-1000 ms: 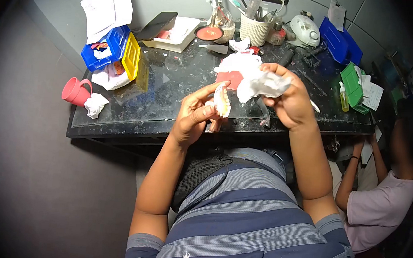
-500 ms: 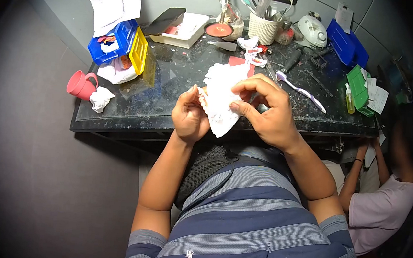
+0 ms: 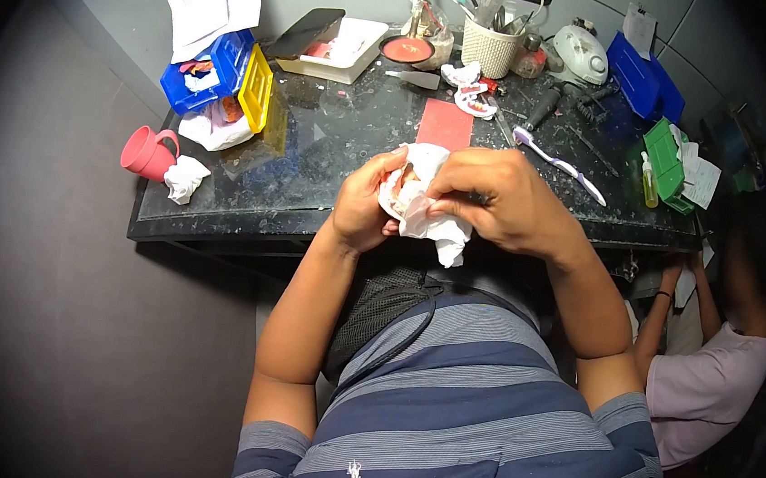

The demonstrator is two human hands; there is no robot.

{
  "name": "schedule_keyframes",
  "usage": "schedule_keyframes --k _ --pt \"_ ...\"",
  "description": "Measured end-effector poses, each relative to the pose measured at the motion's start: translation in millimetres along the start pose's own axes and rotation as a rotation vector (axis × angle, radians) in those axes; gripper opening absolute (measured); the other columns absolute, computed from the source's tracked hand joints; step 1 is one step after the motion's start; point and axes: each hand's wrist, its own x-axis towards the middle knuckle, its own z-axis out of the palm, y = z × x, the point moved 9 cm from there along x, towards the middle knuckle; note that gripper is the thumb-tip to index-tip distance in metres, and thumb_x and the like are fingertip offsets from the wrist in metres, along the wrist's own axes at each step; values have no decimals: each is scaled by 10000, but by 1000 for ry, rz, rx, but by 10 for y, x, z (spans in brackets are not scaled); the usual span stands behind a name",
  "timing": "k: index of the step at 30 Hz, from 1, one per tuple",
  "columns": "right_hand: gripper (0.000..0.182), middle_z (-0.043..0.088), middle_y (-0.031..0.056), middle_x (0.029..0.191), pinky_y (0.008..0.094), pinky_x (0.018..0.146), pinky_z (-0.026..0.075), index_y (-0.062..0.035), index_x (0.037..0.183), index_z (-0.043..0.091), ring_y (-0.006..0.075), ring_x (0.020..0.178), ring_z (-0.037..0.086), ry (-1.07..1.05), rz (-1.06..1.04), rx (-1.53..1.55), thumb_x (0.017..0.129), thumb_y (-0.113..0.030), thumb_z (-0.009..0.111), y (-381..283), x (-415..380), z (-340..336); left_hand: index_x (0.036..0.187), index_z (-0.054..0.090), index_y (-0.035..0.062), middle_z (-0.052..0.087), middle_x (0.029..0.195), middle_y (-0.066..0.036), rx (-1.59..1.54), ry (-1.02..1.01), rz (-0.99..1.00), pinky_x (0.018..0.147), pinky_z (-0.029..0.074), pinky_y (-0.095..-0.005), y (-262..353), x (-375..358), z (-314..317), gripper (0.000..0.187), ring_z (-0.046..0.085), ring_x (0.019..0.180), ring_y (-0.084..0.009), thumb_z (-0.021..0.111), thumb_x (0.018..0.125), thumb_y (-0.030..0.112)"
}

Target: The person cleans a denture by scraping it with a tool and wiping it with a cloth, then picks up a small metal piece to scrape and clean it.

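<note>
My left hand [image 3: 359,205] is closed around a white plaster dental model [image 3: 390,196] with pinkish parts, held above the bench's front edge. In my right hand [image 3: 507,200] a crumpled white tissue [image 3: 450,237] is pinched between thumb and fingers. It touches the model's near right side, and its loose end hangs downward. Part of the model is hidden by the tissue and my fingers. Just beyond my hands lies a flat red sheet [image 3: 446,122], and behind it are dental models with pink gums [image 3: 475,102].
On the dark bench [image 3: 303,159] lie a purple-and-white toothbrush [image 3: 560,166] and hand tools. A white tray [image 3: 356,52], a woven cup of tools [image 3: 488,51] and a green bin [image 3: 665,165] stand farther out. Left are a pink mug [image 3: 146,155] and stacked bins [image 3: 224,75]. Another person [image 3: 707,386] sits right.
The tissue has moved down and right, uncovering more of the model. Both hands have shifted slightly, with my right hand's knuckles turned more upward. More of the red sheet shows.
</note>
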Motion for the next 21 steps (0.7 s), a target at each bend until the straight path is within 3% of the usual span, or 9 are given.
schedule_keyframes --k 3,5,11,13,17,20,21 --pt "233 638 132 782 392 674 504 -6 832 660 324 730 638 -36 -1 35 813 -220 748 -22 39 37 1077 599 3 677 912 -109 21 -57 20 709 563 -309 -22 40 -54 411 669 768 -184 366 1045 339" --pt "222 638 134 785 388 680 503 -4 832 658 324 735 638 4 -38 -69 817 -206 750 -107 72 56 1118 599 -34 681 1032 -170 -228 -137 -32 801 569 -384 -42 51 27 405 690 890 -262 378 1039 296" --pt "179 663 123 804 354 653 505 -5 868 688 295 722 650 5 -23 -41 781 -137 773 -81 112 64 1078 612 -26 688 971 -154 -286 -99 -17 759 577 -376 -17 60 -41 384 694 838 -248 397 1032 289" --pt "176 666 124 800 353 651 507 0 872 689 298 717 653 -11 -19 -4 783 -130 769 -55 122 24 1014 613 -1 657 794 -79 -104 -54 -23 406 470 -241 -42 68 -75 419 584 492 -120 393 1026 356" --pt "174 671 128 775 345 645 512 9 853 695 286 693 658 -57 3 55 773 -123 776 -27 134 14 983 612 4 629 713 -63 -176 -212 -188 288 355 -219 -85 24 78 431 475 362 -88 397 1017 375" --pt "182 676 126 767 340 637 511 9 838 701 263 673 653 -27 47 19 766 -132 790 -33 170 69 971 617 6 628 698 -68 -110 -84 -113 286 365 -224 -52 59 156 436 481 359 -103 410 1011 388" --pt "188 678 124 765 337 632 509 9 832 703 249 663 649 18 42 -24 762 -138 797 -43 184 73 970 617 5 626 690 -73 -146 172 -90 275 354 -222 -48 75 104 442 477 351 -107 409 1010 393"
